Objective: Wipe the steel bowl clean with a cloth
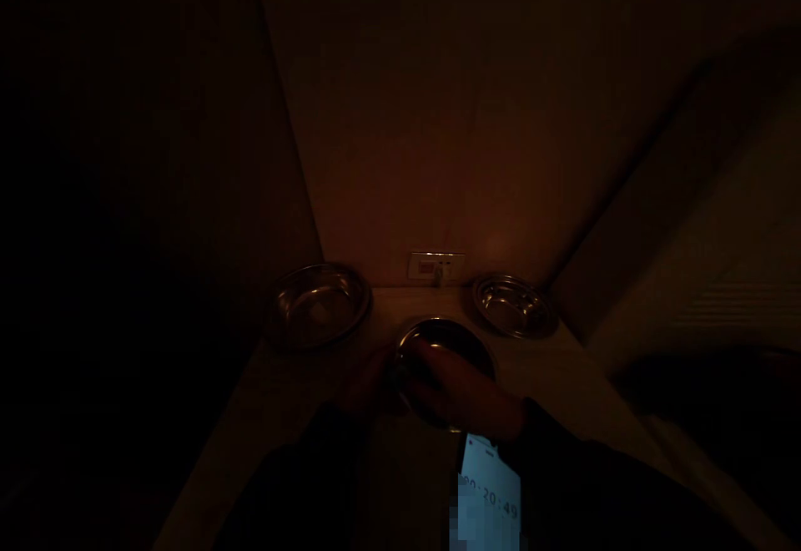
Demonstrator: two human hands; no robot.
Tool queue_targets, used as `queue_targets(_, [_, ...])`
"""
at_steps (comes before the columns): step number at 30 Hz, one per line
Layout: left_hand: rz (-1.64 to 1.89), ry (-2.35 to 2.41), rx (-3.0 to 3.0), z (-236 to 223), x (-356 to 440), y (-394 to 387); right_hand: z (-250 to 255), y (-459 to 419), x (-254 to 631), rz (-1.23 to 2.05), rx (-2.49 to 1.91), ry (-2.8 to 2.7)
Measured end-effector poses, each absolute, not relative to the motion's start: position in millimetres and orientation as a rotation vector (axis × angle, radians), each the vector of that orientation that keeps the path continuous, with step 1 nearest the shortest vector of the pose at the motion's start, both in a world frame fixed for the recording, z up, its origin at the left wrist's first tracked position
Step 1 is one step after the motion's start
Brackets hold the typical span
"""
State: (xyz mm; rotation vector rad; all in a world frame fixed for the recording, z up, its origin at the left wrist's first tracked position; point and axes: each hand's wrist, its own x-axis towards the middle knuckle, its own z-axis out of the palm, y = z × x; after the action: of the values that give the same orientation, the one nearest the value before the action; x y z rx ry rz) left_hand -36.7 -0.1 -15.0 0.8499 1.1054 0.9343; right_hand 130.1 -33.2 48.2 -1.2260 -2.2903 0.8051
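Note:
The scene is very dark. A steel bowl point(445, 341) sits in the middle of a pale counter point(300, 401). My right hand point(460, 388) lies over the bowl's near rim, fingers curled on it. My left hand point(369, 384) is dim at the bowl's left edge, touching or close to it; its fingers are too dark to read. Both arms wear dark sleeves.
A larger steel bowl point(319, 305) stands at the back left and a smaller one point(514, 306) at the back right. A wall socket point(436, 265) sits on the wall behind. A lit phone screen point(491, 492) glows under my right forearm.

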Motion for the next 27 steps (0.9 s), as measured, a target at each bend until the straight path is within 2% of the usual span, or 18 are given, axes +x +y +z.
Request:
queue_targets(4, [0.847,1.123,0.796,-5,-36,-3,51,-36,120,0.726,-1.214,-2.363])
queue_targets(11, [1.017,1.133,0.826,-4,-34,-4,69,-50,130,0.736,-1.06,-2.612])
queue_targets(27, [1.016,1.185,0.929,-3,-35,-4,68,-63,140,0.584,-1.138,-2.737])
